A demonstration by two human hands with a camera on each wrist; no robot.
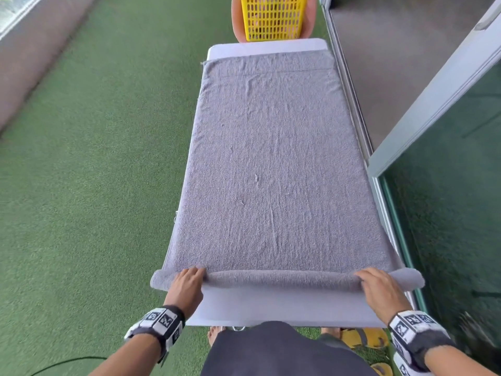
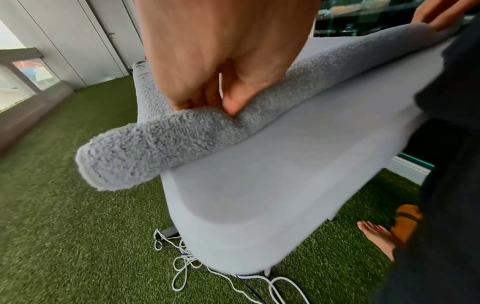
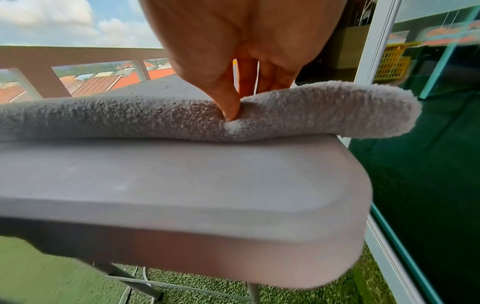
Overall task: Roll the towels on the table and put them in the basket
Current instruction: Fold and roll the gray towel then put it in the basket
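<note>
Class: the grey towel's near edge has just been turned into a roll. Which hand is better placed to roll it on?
Neither alone. The left hand and right hand pinch opposite ends of the towel, so both should roll together.

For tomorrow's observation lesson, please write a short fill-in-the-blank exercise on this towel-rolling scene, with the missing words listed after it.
1. The grey towel lies spread on the white ____.
2. The left hand and right hand hold the towel's ____ end, where a roll has begun.
3. The basket beyond the table is coloured ____.

Missing words: table; near; yellow
</note>
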